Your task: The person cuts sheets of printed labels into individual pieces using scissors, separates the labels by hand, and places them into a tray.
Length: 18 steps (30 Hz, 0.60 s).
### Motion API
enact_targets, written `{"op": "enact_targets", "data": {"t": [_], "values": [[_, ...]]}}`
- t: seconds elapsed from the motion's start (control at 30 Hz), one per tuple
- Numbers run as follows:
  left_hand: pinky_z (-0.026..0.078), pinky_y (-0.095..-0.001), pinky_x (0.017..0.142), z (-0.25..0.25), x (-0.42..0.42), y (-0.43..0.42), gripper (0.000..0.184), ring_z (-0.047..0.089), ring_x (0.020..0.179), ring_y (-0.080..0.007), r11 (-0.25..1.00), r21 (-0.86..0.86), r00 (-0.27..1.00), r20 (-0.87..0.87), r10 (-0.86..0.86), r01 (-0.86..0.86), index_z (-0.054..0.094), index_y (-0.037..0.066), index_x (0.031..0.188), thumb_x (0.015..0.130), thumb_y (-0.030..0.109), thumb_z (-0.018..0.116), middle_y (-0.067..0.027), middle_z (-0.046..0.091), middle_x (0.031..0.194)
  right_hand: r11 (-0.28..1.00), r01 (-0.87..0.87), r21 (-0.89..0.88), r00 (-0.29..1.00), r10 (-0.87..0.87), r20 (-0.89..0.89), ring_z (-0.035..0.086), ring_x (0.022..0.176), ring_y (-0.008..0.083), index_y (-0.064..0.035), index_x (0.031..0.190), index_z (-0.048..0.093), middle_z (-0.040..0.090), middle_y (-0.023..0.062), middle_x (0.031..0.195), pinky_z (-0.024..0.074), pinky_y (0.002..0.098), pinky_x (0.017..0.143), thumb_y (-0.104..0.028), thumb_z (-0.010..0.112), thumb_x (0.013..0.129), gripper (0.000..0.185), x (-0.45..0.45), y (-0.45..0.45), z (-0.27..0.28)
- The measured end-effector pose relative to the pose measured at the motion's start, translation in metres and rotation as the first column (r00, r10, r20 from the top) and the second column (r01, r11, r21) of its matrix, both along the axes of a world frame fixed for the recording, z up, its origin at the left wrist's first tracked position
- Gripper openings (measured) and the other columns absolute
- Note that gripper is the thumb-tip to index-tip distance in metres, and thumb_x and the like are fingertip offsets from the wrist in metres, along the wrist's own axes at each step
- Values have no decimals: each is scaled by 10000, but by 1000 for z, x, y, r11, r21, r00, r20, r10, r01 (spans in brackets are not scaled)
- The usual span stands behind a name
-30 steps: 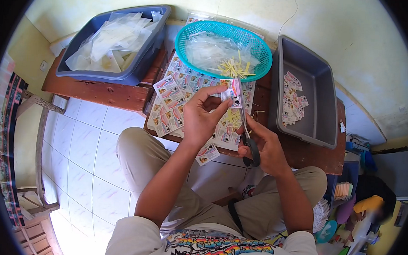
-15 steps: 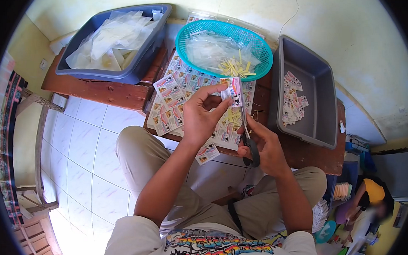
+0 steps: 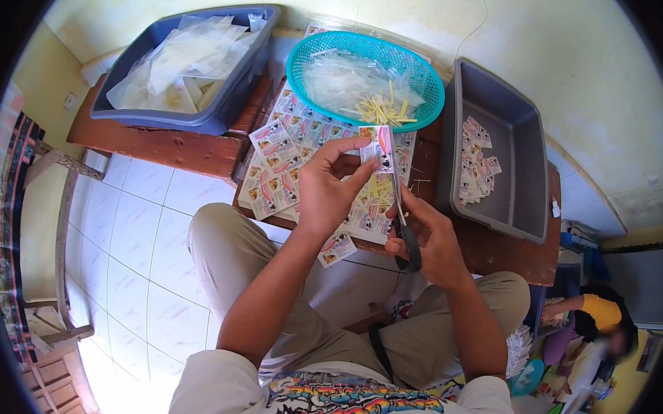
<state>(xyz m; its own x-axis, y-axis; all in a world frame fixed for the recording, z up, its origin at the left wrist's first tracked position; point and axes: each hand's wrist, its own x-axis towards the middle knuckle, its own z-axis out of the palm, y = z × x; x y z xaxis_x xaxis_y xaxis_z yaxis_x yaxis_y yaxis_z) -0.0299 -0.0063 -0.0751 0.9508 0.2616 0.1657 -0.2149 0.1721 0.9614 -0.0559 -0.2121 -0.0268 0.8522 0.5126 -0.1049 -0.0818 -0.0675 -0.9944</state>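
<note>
My left hand (image 3: 333, 181) pinches a small printed label (image 3: 376, 147) by its left side. Black-handled scissors (image 3: 408, 248) are in my right hand (image 3: 435, 239), their blades pointing up along the label's right edge. Beneath my hands lie printed sheets (image 3: 321, 128) and loose printed pieces (image 3: 274, 148), with yellow paper strips among them. One printed piece (image 3: 337, 249) sits at the bench's front edge. Beyond the label stands a teal basket (image 3: 292, 74) holding clear plastic bags (image 3: 345, 84) and pale yellow strips (image 3: 385, 109).
A blue-grey tub (image 3: 163, 122) of translucent bags (image 3: 182, 60) stands at the left. The grey tub (image 3: 518, 142) at the right holds cut labels (image 3: 476, 162). Both stand on brown wooden benches (image 3: 155, 147). Another person (image 3: 599, 315) bends at the lower right.
The other person has shifted, an arm now stretched left towards a blue container. My hands, the label and the scissors have hardly moved.
</note>
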Motion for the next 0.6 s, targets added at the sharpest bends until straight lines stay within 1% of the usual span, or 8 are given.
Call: {"op": "enact_targets", "data": {"t": [0.13,0.23,0.33,0.4,0.5,0.6], "values": [[598,-256,841,1,0,0,388,734,948,-121,1000,-8,1000,7,2,-2,683,-26,1306,933,-77,778,-132,791,1025,1000,1,-5,1000,-1,6,618,1162,141,-36,1642,397,579,91,1359,623,286,935,-64,917,842,954,0,0,-2],[597,-254,839,3,0,-1,383,735,946,-120,1000,-6,1000,1,2,-2,688,-27,1299,931,-71,784,-131,791,1030,1000,4,0,999,-4,34,630,1132,134,-40,1642,401,586,91,1345,621,282,930,-61,915,844,949,0,-1,-3],[596,-251,835,4,0,-1,381,736,946,-118,1000,2,1000,7,7,-7,692,-30,1295,929,-64,790,-130,792,1033,999,6,-51,998,-3,58,642,1089,127,-51,1644,403,595,87,1309,622,276,913,-50,914,838,954,0,0,-1],[594,-249,832,4,-1,-1,384,736,948,-116,1000,23,1000,-9,5,-5,693,-31,1296,927,-59,794,-130,793,1032,997,4,-79,998,1,68,651,1031,117,-62,1648,405,604,79,1258,617,270,882,-51,921,829,968,1,0,-1],[592,-248,830,2,0,-1,386,736,946,-114,1000,7,1000,1,6,-6,692,-30,1299,928,-57,795,-128,794,1029,999,18,-35,998,-16,68,649,1006,112,-64,1651,403,603,71,1222,606,266,862,-65,927,825,978,0,2,-3],[590,-245,826,3,0,-2,387,735,937,-109,1000,-21,1000,13,1,-1,693,-28,1301,929,-51,797,-123,796,1020,998,9,-63,997,-4,81,650,993,110,-62,1653,402,600,65,1204,599,266,858,-74,926,830,976,1,-1,-7]]}}
